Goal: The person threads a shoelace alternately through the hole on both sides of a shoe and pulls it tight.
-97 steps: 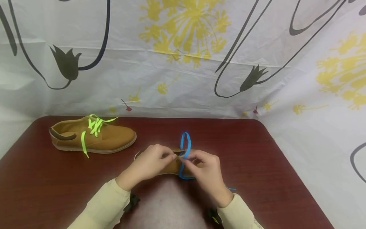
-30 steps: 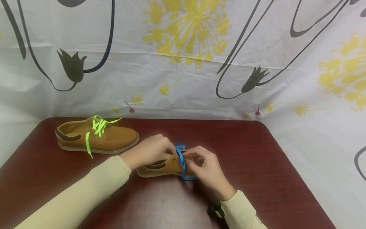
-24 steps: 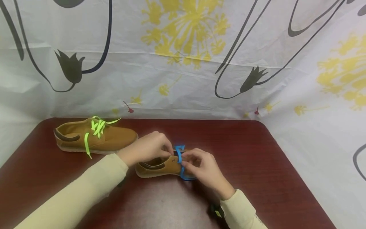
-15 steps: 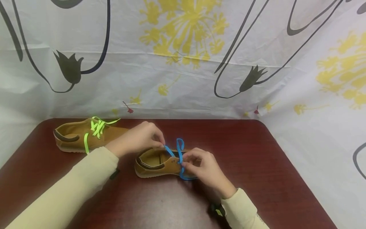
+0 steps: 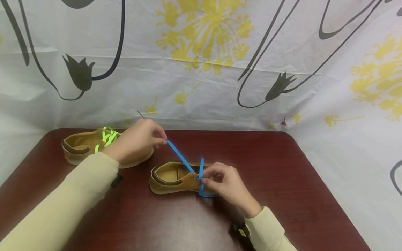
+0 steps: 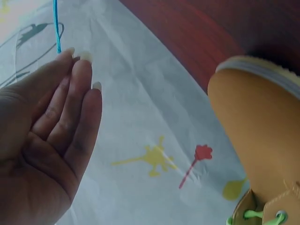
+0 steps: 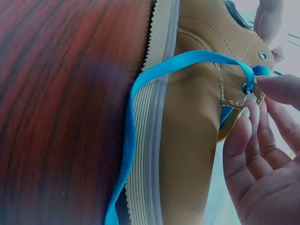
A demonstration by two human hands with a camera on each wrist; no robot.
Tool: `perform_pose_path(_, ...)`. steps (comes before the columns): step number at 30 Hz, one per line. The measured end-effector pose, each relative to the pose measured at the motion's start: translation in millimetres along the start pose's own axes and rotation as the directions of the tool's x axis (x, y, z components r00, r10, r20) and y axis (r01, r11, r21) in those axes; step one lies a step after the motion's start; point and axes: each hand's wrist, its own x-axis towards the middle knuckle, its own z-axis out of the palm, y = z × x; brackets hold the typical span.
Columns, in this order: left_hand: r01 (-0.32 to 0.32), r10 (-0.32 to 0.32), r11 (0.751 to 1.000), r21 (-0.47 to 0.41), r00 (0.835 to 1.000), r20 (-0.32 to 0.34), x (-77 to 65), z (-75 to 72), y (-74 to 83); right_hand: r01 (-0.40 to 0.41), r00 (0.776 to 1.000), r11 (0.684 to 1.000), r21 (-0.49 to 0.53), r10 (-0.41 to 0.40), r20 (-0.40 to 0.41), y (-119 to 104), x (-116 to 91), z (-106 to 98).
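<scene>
In the head view, a tan shoe (image 5: 171, 189) with a blue shoelace (image 5: 180, 153) lies on its sole at mid-table, toe to the right. Up and to the left of it, my left hand (image 5: 138, 137) pinches one lace end, drawn straight from the eyelets. The left wrist view shows that blue lace (image 6: 56, 23) at the fingertips. My right hand (image 5: 230, 183) holds the eyelet flap with thumb and fingertips. In the right wrist view, another run of lace (image 7: 187, 58) leaves an eyelet by those fingertips and drapes over the sole edge. My right hand hides the toe.
A second tan shoe (image 5: 78, 143) with a neon-yellow shoelace (image 5: 108, 136) stands at the back left, partly behind my left forearm. The dark red table (image 5: 257, 150) meets a patterned white sheet (image 5: 201, 111) at its back edge.
My left hand has left the eyelets and moved up and left with the lace end. The blue loop has shrunk to a short upright piece. My right hand has stayed at the flap.
</scene>
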Motion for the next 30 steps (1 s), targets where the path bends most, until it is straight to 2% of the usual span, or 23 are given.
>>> perform_pose_path(7, 0.023, -0.021, 0.999, 0.038, 0.999, -0.046, 4.4, -15.7, -4.8, -0.001, 1.000, 1.000, 0.018, 0.001, 0.002, 2, -2, -1)
perform_pose_path(16, 0.023, -0.009, 0.991, 0.134, 0.995, -0.099, 1.7, -33.5, 4.2, 0.000, 1.000, 1.000, 0.017, 0.000, 0.006, 2, 0, -2)
perform_pose_path(22, 0.006, 0.034, 0.975, 0.220, 0.984, -0.178, 0.2, -37.1, 6.3, 0.002, 1.000, 1.000, 0.007, -0.002, -0.001, 0, 0, -2)
perform_pose_path(26, 0.038, 0.027, 0.963, 0.267, 0.971, -0.238, -0.6, -36.9, 8.7, 0.005, 1.000, 1.000, 0.002, -0.005, -0.006, 0, 0, -2)
perform_pose_path(30, 0.065, 0.025, 0.951, 0.303, 0.958, -0.284, -0.8, -30.7, 10.6, 0.007, 1.000, 1.000, -0.008, -0.007, -0.007, 0, 1, -1)
